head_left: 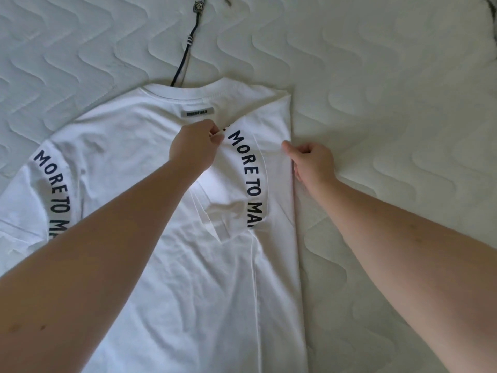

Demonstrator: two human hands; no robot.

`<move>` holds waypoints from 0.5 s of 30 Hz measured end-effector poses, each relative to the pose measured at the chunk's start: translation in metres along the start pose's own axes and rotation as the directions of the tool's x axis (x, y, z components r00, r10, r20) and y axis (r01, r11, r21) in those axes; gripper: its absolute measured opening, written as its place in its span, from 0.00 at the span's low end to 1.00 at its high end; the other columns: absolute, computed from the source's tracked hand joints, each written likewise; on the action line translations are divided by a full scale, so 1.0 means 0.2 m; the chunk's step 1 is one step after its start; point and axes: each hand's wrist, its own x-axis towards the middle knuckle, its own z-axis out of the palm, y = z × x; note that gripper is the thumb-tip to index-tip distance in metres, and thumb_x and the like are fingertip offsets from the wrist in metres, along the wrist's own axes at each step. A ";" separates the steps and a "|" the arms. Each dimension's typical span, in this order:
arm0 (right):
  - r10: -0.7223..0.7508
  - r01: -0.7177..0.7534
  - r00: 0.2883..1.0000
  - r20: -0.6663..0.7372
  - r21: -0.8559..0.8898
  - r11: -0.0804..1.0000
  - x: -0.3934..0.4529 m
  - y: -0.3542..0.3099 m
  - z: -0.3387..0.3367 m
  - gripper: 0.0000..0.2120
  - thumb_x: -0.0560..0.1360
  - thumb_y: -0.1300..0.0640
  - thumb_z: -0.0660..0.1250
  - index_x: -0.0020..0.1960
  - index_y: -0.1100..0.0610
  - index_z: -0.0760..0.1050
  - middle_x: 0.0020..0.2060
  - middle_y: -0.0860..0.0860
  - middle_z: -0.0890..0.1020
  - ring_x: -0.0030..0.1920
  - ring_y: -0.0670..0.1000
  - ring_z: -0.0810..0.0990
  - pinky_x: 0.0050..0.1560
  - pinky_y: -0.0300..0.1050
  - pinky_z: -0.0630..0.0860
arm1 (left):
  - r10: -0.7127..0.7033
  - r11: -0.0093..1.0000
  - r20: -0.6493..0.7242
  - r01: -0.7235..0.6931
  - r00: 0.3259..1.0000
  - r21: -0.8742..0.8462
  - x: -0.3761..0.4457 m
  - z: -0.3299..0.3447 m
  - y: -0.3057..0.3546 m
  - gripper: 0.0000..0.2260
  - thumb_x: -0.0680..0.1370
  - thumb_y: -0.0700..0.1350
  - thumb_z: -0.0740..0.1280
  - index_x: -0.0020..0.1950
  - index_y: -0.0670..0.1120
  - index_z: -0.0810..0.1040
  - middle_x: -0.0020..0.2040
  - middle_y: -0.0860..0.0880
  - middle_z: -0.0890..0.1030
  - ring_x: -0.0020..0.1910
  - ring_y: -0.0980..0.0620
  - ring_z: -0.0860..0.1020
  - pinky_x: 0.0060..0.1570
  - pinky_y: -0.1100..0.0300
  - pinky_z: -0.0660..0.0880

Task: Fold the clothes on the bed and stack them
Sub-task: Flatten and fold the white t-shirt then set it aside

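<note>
On the bed [390,76], shirt [150,146] hem cut off at frame btm; left hand [192,148] pinches folded sleeve, right hand [312,161] grips shirt's rt edge; open mattress to rt.

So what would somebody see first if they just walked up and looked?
Probably the white T-shirt spread on the quilted mattress, with dark curved lettering on both sleeves. Its right sleeve is folded inward, where the left hand pinches the fabric and the right hand holds the folded edge. A dark beaded cord lies above the collar.
</note>
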 end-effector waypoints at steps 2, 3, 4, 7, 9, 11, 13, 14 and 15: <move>0.006 -0.006 1.000 0.016 0.015 1.000 0.00 0.00 0.00 0.20 0.68 0.42 0.75 0.34 0.55 0.71 0.18 0.49 0.71 0.16 0.50 0.65 0.20 0.36 0.61 | -0.001 0.998 -0.014 0.002 1.000 0.058 0.01 0.00 -0.01 0.09 0.82 0.51 0.62 0.51 0.48 0.77 0.40 0.51 0.77 0.44 0.46 0.77 0.39 0.57 0.68; 0.005 -0.006 1.000 0.025 0.016 1.000 0.00 0.01 0.00 0.20 0.69 0.41 0.75 0.35 0.55 0.71 0.18 0.50 0.71 0.16 0.50 0.65 0.20 0.36 0.60 | 0.003 0.996 -0.023 -0.001 1.000 0.085 0.01 0.01 0.00 0.08 0.82 0.51 0.62 0.51 0.48 0.77 0.42 0.50 0.78 0.45 0.46 0.77 0.40 0.56 0.68; 0.005 -0.005 0.999 0.034 0.017 1.000 0.00 0.01 -0.01 0.20 0.69 0.41 0.75 0.35 0.55 0.71 0.18 0.50 0.71 0.16 0.50 0.65 0.19 0.36 0.60 | 0.015 0.994 -0.039 -0.010 0.999 0.111 0.01 0.01 0.01 0.08 0.82 0.51 0.62 0.53 0.47 0.77 0.45 0.48 0.80 0.47 0.45 0.77 0.41 0.55 0.69; 0.019 -0.020 0.999 0.045 0.008 1.000 0.00 0.01 -0.01 0.21 0.69 0.40 0.74 0.38 0.56 0.72 0.19 0.49 0.74 0.16 0.49 0.68 0.19 0.35 0.62 | 0.155 0.977 -0.135 -0.132 0.979 0.165 0.03 0.02 0.11 0.12 0.81 0.51 0.63 0.58 0.45 0.75 0.55 0.43 0.78 0.56 0.40 0.75 0.52 0.48 0.71; 0.030 -0.029 0.999 0.043 -0.011 1.000 0.01 0.01 -0.01 0.20 0.70 0.40 0.74 0.38 0.56 0.72 0.21 0.50 0.76 0.17 0.49 0.72 0.19 0.35 0.64 | 0.271 0.957 -0.117 -0.254 0.956 0.139 0.08 0.03 0.24 0.15 0.82 0.52 0.63 0.63 0.44 0.75 0.60 0.42 0.76 0.60 0.41 0.74 0.58 0.48 0.70; 0.031 -0.030 0.998 0.050 -0.014 0.999 0.01 0.01 -0.01 0.20 0.71 0.41 0.73 0.38 0.57 0.72 0.21 0.51 0.77 0.18 0.49 0.74 0.19 0.36 0.65 | 0.304 0.948 -0.005 -0.301 0.953 0.106 0.15 0.07 0.41 0.18 0.82 0.55 0.62 0.66 0.45 0.74 0.62 0.43 0.75 0.62 0.42 0.73 0.61 0.48 0.70; 0.042 -0.042 0.997 0.060 -0.009 0.999 0.02 0.00 -0.01 0.18 0.73 0.43 0.73 0.38 0.57 0.72 0.22 0.51 0.78 0.19 0.49 0.75 0.18 0.36 0.65 | 0.271 0.943 0.121 -0.289 0.955 0.167 0.22 0.12 0.55 0.24 0.80 0.61 0.61 0.67 0.44 0.74 0.63 0.43 0.74 0.64 0.42 0.72 0.63 0.49 0.70; 0.050 -0.050 0.997 0.064 -0.004 0.999 0.03 0.01 -0.02 0.18 0.73 0.44 0.73 0.39 0.57 0.73 0.22 0.51 0.78 0.19 0.48 0.75 0.18 0.36 0.65 | 0.249 0.936 0.164 -0.280 0.955 0.212 0.27 0.14 0.61 0.28 0.78 0.64 0.61 0.68 0.44 0.73 0.63 0.43 0.74 0.64 0.42 0.72 0.62 0.49 0.70; 0.056 -0.056 0.996 0.069 0.002 0.998 0.03 0.01 -0.02 0.17 0.73 0.45 0.73 0.39 0.57 0.73 0.22 0.51 0.78 0.19 0.48 0.75 0.18 0.36 0.65 | 0.230 0.932 0.193 -0.273 0.954 0.236 0.31 0.16 0.65 0.29 0.77 0.66 0.63 0.67 0.45 0.73 0.63 0.44 0.75 0.64 0.43 0.73 0.61 0.49 0.70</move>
